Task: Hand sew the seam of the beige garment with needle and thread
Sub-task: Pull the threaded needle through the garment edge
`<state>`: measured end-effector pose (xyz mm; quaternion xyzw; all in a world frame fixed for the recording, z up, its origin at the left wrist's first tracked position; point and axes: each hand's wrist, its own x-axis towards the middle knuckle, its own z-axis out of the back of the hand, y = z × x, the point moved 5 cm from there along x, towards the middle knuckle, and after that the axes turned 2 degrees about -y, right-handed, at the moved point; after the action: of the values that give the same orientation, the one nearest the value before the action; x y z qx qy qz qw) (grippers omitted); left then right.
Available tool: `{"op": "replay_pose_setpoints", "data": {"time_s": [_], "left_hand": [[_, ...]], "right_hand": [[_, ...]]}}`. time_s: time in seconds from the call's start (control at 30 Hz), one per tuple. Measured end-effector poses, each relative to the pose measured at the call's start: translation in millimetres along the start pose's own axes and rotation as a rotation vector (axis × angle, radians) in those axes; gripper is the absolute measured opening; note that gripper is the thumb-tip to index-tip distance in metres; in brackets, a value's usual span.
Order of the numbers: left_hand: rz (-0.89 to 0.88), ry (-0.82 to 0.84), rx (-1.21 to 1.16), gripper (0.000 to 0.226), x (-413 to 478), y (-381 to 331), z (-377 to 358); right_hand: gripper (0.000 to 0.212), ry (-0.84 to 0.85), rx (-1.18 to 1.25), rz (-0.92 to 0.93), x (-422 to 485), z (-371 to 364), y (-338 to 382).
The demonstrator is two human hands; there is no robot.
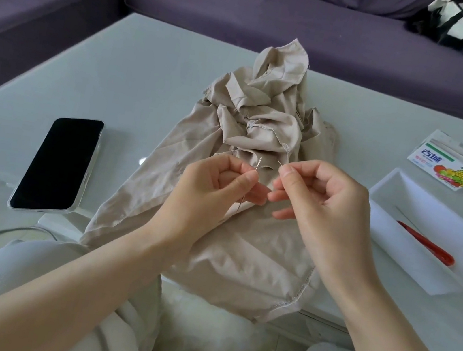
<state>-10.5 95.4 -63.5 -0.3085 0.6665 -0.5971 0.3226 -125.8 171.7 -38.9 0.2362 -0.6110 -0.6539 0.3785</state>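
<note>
Above the crumpled beige cloth garment [242, 253], which lies on the pale grey surface [147, 86] in front of us, we hold both hands close together. Our left hand [210, 184] pinches a thin silver needle [258, 166] between the thumb and first finger. The needle stands almost upright, a little tilted. Its top end pokes up past the fingers [246, 182] and its other end points down toward us. Our right hand [320, 198] pinches a short bit of pale thread [279, 163], and only a tiny tip sticks out past its fingertips. That tip is just to the right of the needle's top, near but not touching. We think the next move is to push the thread tip left, into the needle's hole. The hole is too small for us to see. No sewing on the garment's seam has begun yet.
</note>
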Motion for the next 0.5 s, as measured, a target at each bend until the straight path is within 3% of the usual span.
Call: {"op": "replay_pose_setpoints", "data": {"time_s": [0.5], "left_hand": [[0.01,0.021,-0.134,0.008,-3.7,-1.4,-1.7]], "right_hand": [[0.015,0.019,-0.024,0.011,-2.6,-4.6,4.4]]}}
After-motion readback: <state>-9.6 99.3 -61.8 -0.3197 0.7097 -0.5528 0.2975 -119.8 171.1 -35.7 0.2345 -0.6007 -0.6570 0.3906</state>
